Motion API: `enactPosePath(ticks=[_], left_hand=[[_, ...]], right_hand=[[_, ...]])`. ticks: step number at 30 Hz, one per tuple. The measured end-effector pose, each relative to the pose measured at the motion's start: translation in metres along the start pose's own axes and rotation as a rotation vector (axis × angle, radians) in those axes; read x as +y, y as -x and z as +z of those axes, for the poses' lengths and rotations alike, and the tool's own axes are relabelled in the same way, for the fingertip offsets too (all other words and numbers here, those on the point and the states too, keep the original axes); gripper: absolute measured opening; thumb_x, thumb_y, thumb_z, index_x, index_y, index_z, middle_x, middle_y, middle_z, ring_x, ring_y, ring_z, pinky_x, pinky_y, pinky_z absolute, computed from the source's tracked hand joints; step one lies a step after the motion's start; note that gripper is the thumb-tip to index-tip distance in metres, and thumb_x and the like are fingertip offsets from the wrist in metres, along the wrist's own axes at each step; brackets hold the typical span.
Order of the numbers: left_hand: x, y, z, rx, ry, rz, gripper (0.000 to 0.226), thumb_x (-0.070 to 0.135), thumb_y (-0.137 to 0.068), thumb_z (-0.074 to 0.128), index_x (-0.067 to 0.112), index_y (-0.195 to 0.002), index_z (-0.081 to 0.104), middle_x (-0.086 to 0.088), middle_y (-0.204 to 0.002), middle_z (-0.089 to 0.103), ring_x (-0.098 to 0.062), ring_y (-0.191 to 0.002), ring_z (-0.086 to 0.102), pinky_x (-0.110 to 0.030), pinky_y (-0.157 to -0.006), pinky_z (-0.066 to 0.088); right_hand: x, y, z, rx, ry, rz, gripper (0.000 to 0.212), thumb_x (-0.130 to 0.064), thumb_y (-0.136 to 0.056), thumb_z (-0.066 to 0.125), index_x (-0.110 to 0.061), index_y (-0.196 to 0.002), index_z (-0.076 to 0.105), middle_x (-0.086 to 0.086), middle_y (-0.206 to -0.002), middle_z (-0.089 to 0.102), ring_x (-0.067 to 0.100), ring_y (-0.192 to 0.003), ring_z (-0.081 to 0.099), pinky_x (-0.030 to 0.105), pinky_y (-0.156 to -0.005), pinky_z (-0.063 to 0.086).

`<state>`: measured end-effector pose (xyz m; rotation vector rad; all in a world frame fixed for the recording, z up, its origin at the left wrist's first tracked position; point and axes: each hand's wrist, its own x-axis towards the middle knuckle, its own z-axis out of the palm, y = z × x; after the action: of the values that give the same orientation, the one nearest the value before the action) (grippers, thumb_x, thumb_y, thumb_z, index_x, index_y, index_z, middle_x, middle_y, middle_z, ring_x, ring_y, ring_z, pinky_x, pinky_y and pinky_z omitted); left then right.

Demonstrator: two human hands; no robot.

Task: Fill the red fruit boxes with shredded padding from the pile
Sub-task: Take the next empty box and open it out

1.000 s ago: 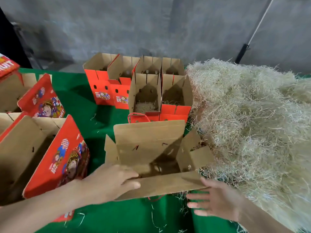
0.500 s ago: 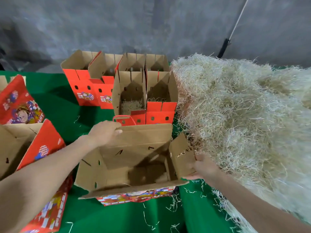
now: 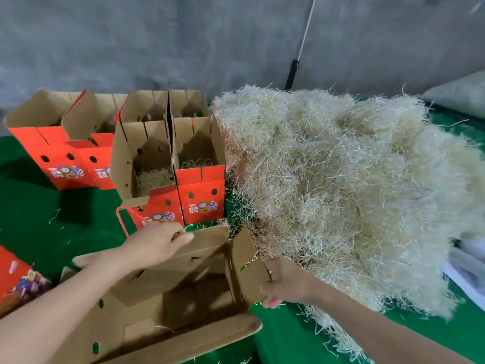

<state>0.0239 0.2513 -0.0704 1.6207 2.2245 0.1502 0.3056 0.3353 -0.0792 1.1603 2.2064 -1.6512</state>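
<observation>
L hand (image 3: 157,243) grips far flap of open box (image 3: 196,292), slid right since; R hand (image 3: 284,283) pinches side flap, tight vs padding pile (image 3: 341,193).

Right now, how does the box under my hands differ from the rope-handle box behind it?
The near box is almost bare inside; the rope-handle box has padding at its bottom. The near box shows only brown cardboard; the rope-handle box shows its red printed front. Both have flaps open.
</observation>
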Motion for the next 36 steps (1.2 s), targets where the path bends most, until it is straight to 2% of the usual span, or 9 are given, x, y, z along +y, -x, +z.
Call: enactPosePath(ticks=[4,8,13,18,24,27,32,34,36], left_hand=[[-0.007,-0.035,-0.027,-0.186,0.039,-0.063,0.036,0.02,-0.102,0.031,0.013,-0.117,0.063,-0.004,-0.126,0.056,-0.021,-0.117,0.051,-0.028,-0.096,0.04],[-0.037,-0.051,-0.044,-0.437,0.006,-0.327,0.047,0.037,-0.093,0.051,0.026,-0.138,0.041,-0.001,-0.142,0.04,-0.024,-0.12,0.049,-0.032,-0.08,0.053],[-0.072,-0.05,-0.032,-0.402,-0.146,-0.406,0.019,0.038,-0.091,0.051,0.02,-0.093,0.054,-0.005,-0.099,0.058,-0.019,-0.077,0.06,-0.025,-0.054,0.051],[-0.086,-0.036,-0.036,-0.53,-0.233,-0.501,0.014,0.02,-0.081,0.057,0.011,-0.071,0.061,-0.003,-0.069,0.058,-0.017,-0.055,0.056,-0.023,-0.045,0.044],[-0.002,-0.049,-0.062,0.16,0.587,-0.119,0.01,0.022,-0.092,0.057,0.02,-0.09,0.067,-0.001,-0.083,0.071,-0.012,-0.062,0.068,-0.019,-0.051,0.05],[0.087,-0.047,-0.057,0.123,0.778,0.14,0.011,0.02,-0.092,0.056,0.027,-0.091,0.064,0.004,-0.087,0.071,-0.005,-0.067,0.068,-0.013,-0.052,0.048],[0.196,-0.06,-0.041,-0.009,0.795,0.378,0.017,0.019,-0.09,0.058,0.033,-0.098,0.06,0.009,-0.093,0.066,0.003,-0.072,0.065,-0.013,-0.065,0.052],[0.221,-0.07,-0.039,-0.026,0.77,0.405,0.022,0.021,-0.09,0.058,0.035,-0.106,0.057,0.011,-0.097,0.064,0.005,-0.075,0.064,-0.014,-0.071,0.052],[0.242,-0.08,-0.037,-0.02,0.766,0.407,0.033,0.022,-0.088,0.06,0.031,-0.12,0.052,0.008,-0.112,0.06,0.002,-0.084,0.062,-0.016,-0.076,0.052]], right_hand=[[0.006,-0.002,-0.001,-0.009,0.085,-0.01,0.013,0.0,-0.088,0.052,-0.012,-0.093,0.057,0.006,-0.074,0.067,0.015,-0.064,0.067,0.022,-0.059,0.055],[0.002,-0.008,-0.008,-0.05,0.305,-0.011,0.019,-0.002,-0.089,0.049,-0.013,-0.102,0.056,0.001,-0.071,0.064,0.006,-0.054,0.061,0.018,-0.052,0.051],[-0.014,-0.021,-0.021,-0.032,0.471,0.044,0.024,-0.021,-0.091,0.055,0.001,-0.085,0.061,0.014,-0.073,0.068,0.011,-0.055,0.064,0.014,-0.049,0.046],[-0.028,-0.028,-0.019,-0.005,0.554,0.06,0.033,-0.014,-0.091,0.049,-0.005,-0.061,0.058,0.006,-0.056,0.065,0.011,-0.051,0.066,0.015,-0.046,0.049],[-0.038,-0.019,-0.025,-0.03,0.645,0.025,0.038,-0.024,-0.092,0.048,-0.007,-0.059,0.055,0.012,-0.066,0.068,0.012,-0.053,0.064,0.015,-0.05,0.048],[-0.045,-0.008,-0.049,0.177,0.662,-0.063,0.031,-0.032,-0.092,0.049,-0.004,-0.093,0.064,0.016,-0.097,0.068,0.017,-0.071,0.063,0.023,-0.065,0.053],[-0.034,0.04,-0.166,1.035,0.76,-0.179,0.049,-0.031,-0.085,0.063,-0.025,-0.13,0.045,0.003,-0.134,0.049,0.022,-0.119,0.049,0.042,-0.104,0.039],[-0.015,0.055,-0.215,1.054,0.852,0.085,0.084,-0.037,-0.077,0.071,-0.032,-0.143,0.019,0.009,-0.153,0.016,0.034,-0.138,0.019,0.054,-0.11,0.02],[0.007,0.054,-0.245,0.858,0.8,0.263,0.117,-0.041,-0.067,0.078,-0.044,-0.142,-0.012,0.008,-0.153,-0.022,0.042,-0.14,-0.006,0.062,-0.107,0.012]])
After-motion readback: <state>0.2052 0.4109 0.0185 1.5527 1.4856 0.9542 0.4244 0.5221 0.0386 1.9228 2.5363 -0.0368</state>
